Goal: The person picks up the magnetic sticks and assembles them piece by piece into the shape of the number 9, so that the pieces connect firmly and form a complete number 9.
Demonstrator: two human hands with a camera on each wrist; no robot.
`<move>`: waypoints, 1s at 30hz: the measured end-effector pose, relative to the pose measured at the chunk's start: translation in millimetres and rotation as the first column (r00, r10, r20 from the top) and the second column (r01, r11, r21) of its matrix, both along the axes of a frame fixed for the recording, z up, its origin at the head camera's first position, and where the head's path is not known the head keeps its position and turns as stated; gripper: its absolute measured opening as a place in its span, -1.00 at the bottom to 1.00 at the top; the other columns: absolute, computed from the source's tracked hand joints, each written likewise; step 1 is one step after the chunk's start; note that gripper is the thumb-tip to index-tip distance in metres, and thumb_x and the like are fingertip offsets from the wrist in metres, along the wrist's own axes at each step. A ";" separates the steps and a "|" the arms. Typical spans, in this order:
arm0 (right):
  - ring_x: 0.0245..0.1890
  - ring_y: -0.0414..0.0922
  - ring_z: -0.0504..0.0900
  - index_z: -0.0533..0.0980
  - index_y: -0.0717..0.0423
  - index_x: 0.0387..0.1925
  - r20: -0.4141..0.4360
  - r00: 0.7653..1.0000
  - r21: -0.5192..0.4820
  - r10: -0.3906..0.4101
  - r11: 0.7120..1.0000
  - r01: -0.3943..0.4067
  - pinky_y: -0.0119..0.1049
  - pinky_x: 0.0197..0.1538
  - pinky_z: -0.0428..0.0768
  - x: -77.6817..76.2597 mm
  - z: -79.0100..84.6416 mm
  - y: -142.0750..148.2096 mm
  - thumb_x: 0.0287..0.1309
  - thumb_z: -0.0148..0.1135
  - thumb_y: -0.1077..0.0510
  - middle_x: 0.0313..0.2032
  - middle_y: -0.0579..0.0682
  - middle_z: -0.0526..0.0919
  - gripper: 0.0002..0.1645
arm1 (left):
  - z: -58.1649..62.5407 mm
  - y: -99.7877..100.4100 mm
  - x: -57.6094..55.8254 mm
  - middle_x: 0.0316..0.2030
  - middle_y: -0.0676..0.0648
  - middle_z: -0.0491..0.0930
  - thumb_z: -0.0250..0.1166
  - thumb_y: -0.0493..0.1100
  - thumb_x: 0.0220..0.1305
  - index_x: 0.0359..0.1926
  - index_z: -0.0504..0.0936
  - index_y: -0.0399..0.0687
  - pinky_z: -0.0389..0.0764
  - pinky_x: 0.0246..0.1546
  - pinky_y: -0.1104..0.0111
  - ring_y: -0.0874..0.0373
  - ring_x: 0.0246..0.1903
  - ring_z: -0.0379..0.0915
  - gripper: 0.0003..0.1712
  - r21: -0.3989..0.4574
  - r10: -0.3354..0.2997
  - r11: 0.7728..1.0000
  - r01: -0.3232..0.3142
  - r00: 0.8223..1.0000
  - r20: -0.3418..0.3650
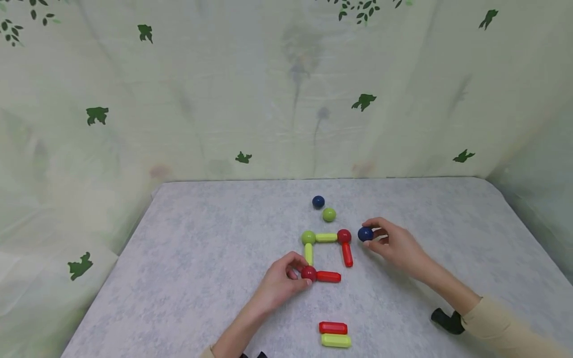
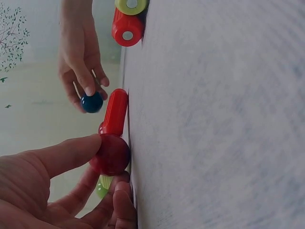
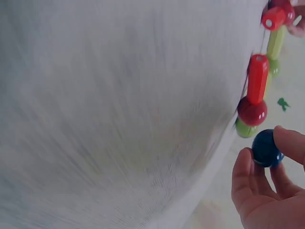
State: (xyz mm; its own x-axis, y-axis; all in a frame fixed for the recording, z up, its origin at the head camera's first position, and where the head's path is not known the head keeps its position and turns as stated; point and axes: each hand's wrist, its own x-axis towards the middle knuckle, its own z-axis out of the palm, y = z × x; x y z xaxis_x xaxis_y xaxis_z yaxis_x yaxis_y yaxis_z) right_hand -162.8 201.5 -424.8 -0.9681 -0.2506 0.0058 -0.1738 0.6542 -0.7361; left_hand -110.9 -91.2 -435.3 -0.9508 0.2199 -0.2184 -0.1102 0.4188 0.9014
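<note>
My left hand (image 1: 283, 282) pinches a red ball (image 2: 110, 155) at the near left corner of a joined shape of balls and rods. From that ball a red rod (image 1: 329, 277) points right, and a yellow-green rod (image 1: 309, 253) runs back to a green ball (image 1: 308, 237). Another yellow-green rod (image 1: 326, 237) links the green ball to a second red ball (image 1: 344, 236), from which a red rod (image 1: 347, 254) extends toward me. Just right of this second red ball, my right hand (image 1: 396, 246) holds a dark blue ball (image 3: 267, 148) between thumb and fingers.
Behind the shape lie a loose dark blue ball (image 1: 318, 202) and a green ball (image 1: 329, 215). Nearer me, a loose red rod (image 1: 333, 327) lies against a yellow-green rod (image 1: 336, 340). A leaf-patterned curtain (image 1: 268, 89) hangs along the table's (image 1: 201, 223) far edge.
</note>
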 end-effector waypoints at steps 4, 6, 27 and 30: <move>-0.10 -0.03 0.59 0.43 0.10 0.12 0.024 0.999 -0.018 0.027 0.999 -0.027 -0.16 -0.06 0.62 16.4 0.4 -2.8 0.19 0.34 0.26 0.02 0.10 0.57 -0.53 | -0.7 -0.2 -0.4 -0.23 0.00 0.53 0.45 -0.30 0.08 -0.10 0.57 -0.03 0.44 -0.36 0.31 0.07 -0.31 0.39 -0.65 0.001 0.001 1.000 -0.001 1.000 0.001; -0.11 -0.06 0.59 0.44 0.10 0.10 0.041 0.998 -0.025 0.041 0.999 -0.040 -0.18 -0.06 0.61 23.6 0.6 -5.7 0.17 0.35 0.28 -0.01 0.06 0.58 -0.54 | -1.1 -0.1 -0.6 -0.23 0.00 0.53 0.45 -0.30 0.08 -0.10 0.57 -0.03 0.44 -0.37 0.31 0.07 -0.31 0.39 -0.65 0.002 -0.002 1.000 0.002 1.000 -0.003; -0.28 -0.21 0.54 0.57 -0.03 -0.04 0.226 0.971 0.091 0.080 0.991 -0.103 -0.26 -0.19 0.60 54.1 0.7 -42.5 0.00 0.51 0.11 -0.29 -0.21 0.59 -0.56 | -0.9 -1.2 1.0 -0.24 -0.02 0.53 0.44 -0.31 0.08 -0.11 0.58 -0.04 0.42 -0.39 0.34 0.07 -0.33 0.38 -0.66 0.011 0.000 1.000 0.001 1.000 -0.015; -0.29 -0.21 0.54 0.57 -0.05 -0.04 0.227 0.972 0.103 0.066 0.991 -0.091 -0.27 -0.20 0.60 54.4 0.4 -43.5 -0.01 0.52 0.12 -0.30 -0.21 0.58 -0.55 | -0.6 -1.1 1.3 -0.24 -0.02 0.53 0.44 -0.31 0.09 -0.11 0.58 -0.04 0.43 -0.39 0.34 0.07 -0.33 0.39 -0.66 0.018 0.001 1.000 -0.001 1.000 -0.014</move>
State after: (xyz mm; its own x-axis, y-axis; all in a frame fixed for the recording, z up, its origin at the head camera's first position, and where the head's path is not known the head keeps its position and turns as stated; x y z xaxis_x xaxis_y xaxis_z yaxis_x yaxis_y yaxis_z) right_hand -108.4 158.0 -424.5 -0.9192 -0.3127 -0.2394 -0.0682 0.7252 -0.6852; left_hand -109.6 -92.3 -435.9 -0.9539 0.2227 -0.2011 -0.0979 0.4025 0.9102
